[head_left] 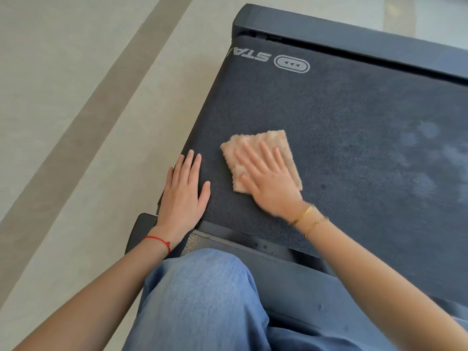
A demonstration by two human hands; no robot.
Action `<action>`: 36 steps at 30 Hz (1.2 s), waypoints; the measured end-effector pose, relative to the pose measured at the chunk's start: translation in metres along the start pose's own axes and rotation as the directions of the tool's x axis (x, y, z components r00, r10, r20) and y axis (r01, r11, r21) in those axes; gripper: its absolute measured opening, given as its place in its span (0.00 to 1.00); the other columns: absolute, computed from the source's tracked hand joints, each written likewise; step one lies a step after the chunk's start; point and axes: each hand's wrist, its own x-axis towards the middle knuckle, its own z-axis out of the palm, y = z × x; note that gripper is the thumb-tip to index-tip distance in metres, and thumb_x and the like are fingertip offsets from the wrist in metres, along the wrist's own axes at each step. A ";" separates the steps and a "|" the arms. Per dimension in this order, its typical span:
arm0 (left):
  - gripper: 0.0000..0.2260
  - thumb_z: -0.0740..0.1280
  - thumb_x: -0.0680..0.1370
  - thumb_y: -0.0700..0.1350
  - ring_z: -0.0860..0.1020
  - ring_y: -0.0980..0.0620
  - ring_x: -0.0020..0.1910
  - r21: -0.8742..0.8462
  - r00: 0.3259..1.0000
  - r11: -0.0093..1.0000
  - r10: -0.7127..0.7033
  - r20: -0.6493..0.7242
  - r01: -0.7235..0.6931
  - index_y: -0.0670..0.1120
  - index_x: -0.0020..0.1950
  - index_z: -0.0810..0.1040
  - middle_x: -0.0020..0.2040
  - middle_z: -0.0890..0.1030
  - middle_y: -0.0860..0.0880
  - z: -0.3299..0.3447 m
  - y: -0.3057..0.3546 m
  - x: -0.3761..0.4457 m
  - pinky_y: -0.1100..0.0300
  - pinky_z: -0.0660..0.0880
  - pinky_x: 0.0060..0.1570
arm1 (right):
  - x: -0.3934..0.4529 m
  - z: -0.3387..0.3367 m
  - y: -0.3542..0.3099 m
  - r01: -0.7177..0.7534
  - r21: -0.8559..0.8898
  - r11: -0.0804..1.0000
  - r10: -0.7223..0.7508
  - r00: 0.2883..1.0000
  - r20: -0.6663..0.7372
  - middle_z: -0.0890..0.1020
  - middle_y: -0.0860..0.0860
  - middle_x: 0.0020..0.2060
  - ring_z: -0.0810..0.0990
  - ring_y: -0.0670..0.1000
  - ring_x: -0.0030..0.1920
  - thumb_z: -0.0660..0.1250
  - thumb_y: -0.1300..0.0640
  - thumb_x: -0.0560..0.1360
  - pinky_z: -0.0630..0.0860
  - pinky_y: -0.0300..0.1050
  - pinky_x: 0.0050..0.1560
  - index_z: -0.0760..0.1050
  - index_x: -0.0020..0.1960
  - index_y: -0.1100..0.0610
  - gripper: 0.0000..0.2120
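both hands lie flat, fingers straight and relaxed, neither curled round anything. right hand presses palm-down on a folded beige cloth, covering its near half; the cloth's far corners show beyond the fingertips. the cloth sits on the dark textured treadmill belt, toward the belt's left side and near its closer end. left hand rests palm-down at the belt's left edge, fingers together, thumb spread toward the cloth, well apart from the right hand. paler dusty patches mark the belt to the right. printed white lettering and an oval logo sit at the belt's far end, below the treadmill frame. a knee in blue jeans is at the near end, on a pale tiled floor.
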 end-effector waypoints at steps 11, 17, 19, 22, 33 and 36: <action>0.25 0.52 0.84 0.49 0.49 0.45 0.80 0.019 0.998 0.998 0.066 0.011 -0.067 0.45 0.81 0.54 0.81 0.52 0.45 -0.003 0.003 0.000 0.43 0.51 0.78 | -0.040 -0.011 0.045 -0.238 0.032 0.971 0.239 0.971 -0.015 0.49 0.42 0.79 0.44 0.55 0.80 0.44 0.42 0.83 0.39 0.55 0.78 0.46 0.79 0.42 0.25; 0.25 0.52 0.84 0.48 0.48 0.44 0.80 0.049 0.995 0.994 0.100 0.027 -0.101 0.44 0.81 0.53 0.81 0.52 0.46 -0.001 0.021 0.016 0.41 0.48 0.78 | -0.073 0.006 -0.007 -0.005 -0.012 1.000 0.005 1.000 0.026 0.47 0.44 0.80 0.43 0.58 0.80 0.44 0.44 0.84 0.42 0.60 0.78 0.47 0.80 0.44 0.25; 0.25 0.52 0.84 0.49 0.48 0.44 0.80 0.048 0.993 0.992 0.117 0.032 -0.118 0.45 0.81 0.53 0.81 0.52 0.46 0.001 0.032 0.026 0.41 0.47 0.78 | -0.097 0.012 -0.016 0.103 0.011 0.995 -0.103 0.993 0.052 0.47 0.43 0.80 0.43 0.55 0.80 0.46 0.42 0.84 0.41 0.57 0.78 0.46 0.80 0.44 0.26; 0.25 0.51 0.84 0.49 0.46 0.45 0.81 0.048 0.989 0.989 0.138 0.044 -0.140 0.45 0.81 0.52 0.82 0.51 0.46 0.004 0.046 0.043 0.40 0.45 0.78 | -0.108 0.006 0.003 0.088 0.011 0.996 -0.089 0.995 0.055 0.48 0.41 0.80 0.43 0.52 0.80 0.46 0.40 0.84 0.41 0.53 0.79 0.46 0.80 0.42 0.26; 0.25 0.50 0.84 0.52 0.49 0.46 0.80 0.077 0.998 0.996 0.049 -0.026 -0.047 0.50 0.81 0.53 0.81 0.53 0.47 0.023 0.088 0.084 0.37 0.45 0.76 | -0.081 -0.006 0.034 -0.165 0.013 0.986 0.165 0.986 -0.006 0.48 0.44 0.80 0.42 0.56 0.80 0.46 0.43 0.84 0.39 0.58 0.78 0.48 0.80 0.44 0.25; 0.25 0.49 0.84 0.52 0.50 0.46 0.80 0.103 0.997 0.993 0.056 -0.049 -0.051 0.50 0.81 0.53 0.81 0.53 0.48 0.027 0.087 0.082 0.37 0.47 0.76 | -0.092 -0.005 0.040 -0.046 0.018 0.999 0.045 0.999 0.028 0.50 0.42 0.80 0.43 0.53 0.80 0.45 0.42 0.84 0.39 0.52 0.78 0.49 0.80 0.43 0.25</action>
